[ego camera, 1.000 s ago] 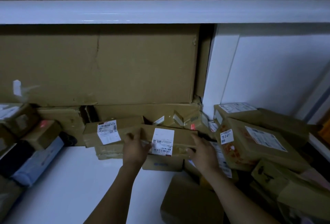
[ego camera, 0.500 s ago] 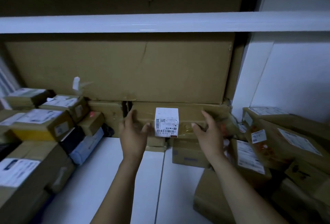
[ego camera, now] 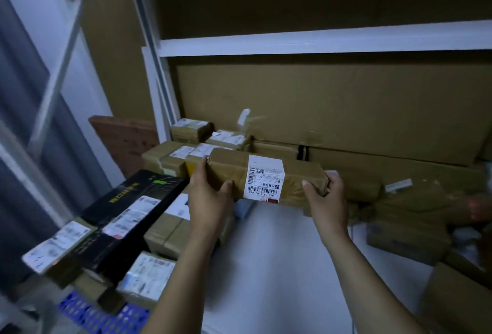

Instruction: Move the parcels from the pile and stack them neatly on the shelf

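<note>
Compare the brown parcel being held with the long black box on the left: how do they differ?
The brown parcel is tape-wrapped cardboard; the black box is dark with yellow lettering. The brown parcel is held at its ends by the left hand and right hand; the black box lies on other parcels. Both are long, narrow and carry white labels.

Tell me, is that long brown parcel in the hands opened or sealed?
Sealed, on the sides in view: glossy tape wraps the parcel, no flap lifted. Left hand and right hand grip its ends.
</note>
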